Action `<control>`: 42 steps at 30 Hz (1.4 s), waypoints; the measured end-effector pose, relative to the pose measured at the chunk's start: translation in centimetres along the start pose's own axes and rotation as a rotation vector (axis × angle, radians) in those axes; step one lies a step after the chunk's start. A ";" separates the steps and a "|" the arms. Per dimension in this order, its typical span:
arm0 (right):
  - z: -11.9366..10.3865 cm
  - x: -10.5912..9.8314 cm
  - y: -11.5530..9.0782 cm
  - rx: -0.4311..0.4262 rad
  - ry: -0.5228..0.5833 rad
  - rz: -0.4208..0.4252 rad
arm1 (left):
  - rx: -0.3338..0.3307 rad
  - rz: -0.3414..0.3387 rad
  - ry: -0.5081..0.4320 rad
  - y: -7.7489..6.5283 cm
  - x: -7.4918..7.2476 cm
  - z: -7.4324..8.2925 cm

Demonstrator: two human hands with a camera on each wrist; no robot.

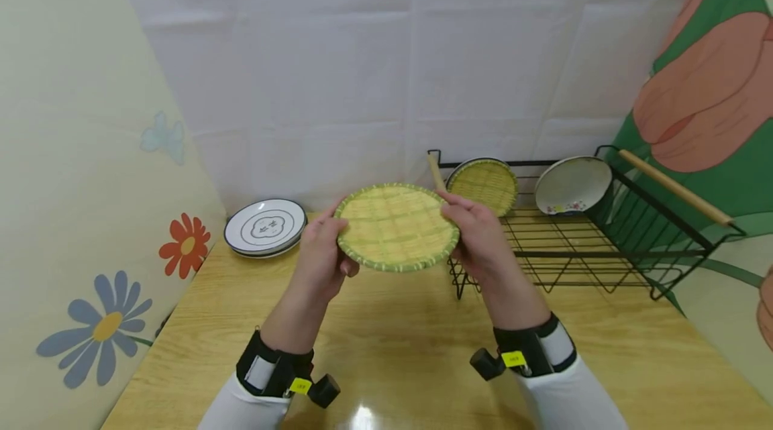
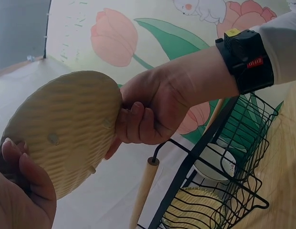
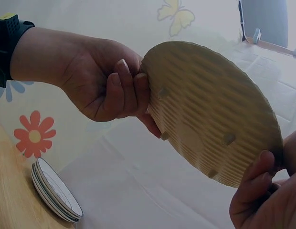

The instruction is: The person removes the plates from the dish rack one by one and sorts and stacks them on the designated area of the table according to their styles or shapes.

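Both hands hold a round yellow-green plate with a basket-weave pattern up above the table, its face towards the head camera. My left hand pinches the left rim, thumb on top and fingers beneath. On the opposite rim my right hand grips in the same way. From below, the ribbed underside shows small stubby feet. Behind the right hand, a similar woven-pattern plate stands in a black wire dish rack, with a white-rimmed dish partly hidden behind it. A white bowl with a floral rim leans farther right in the rack.
A stack of white plates with dark rims sits at the table's back left. The rack has wooden handles and occupies the back right of the wooden table. A white cloth hangs behind; painted walls flank both sides.
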State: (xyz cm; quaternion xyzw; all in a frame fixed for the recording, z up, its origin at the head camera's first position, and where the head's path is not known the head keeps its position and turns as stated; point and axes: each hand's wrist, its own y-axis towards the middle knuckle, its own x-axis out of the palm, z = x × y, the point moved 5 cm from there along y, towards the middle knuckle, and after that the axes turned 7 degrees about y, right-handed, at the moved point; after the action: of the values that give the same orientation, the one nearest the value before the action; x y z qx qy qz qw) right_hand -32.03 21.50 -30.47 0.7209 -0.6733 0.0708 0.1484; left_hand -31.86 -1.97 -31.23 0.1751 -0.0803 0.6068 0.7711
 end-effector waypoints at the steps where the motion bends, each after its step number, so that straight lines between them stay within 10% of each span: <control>1: -0.2 0.1 0.2 -0.005 -0.011 -0.003 | -0.001 0.020 0.008 0.2 -0.2 0.1; 23: 0.3 5.0 10.2 -0.130 -0.029 0.335 | 0.040 0.270 0.202 9.5 -5.8 3.1; 33: 5.2 4.1 12.8 -0.082 -0.013 0.447 | -0.024 0.332 0.245 13.2 -8.7 -1.6; 42: 11.4 0.5 15.2 -0.116 -0.164 0.528 | -0.063 0.355 0.480 15.2 -10.6 -7.9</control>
State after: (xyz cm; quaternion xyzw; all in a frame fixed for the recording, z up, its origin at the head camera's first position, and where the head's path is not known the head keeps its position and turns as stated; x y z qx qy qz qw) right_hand -48.12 16.74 -39.32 0.5142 -0.8504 0.0099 0.1110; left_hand -49.91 -5.63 -39.49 -0.0143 0.0563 0.7535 0.6549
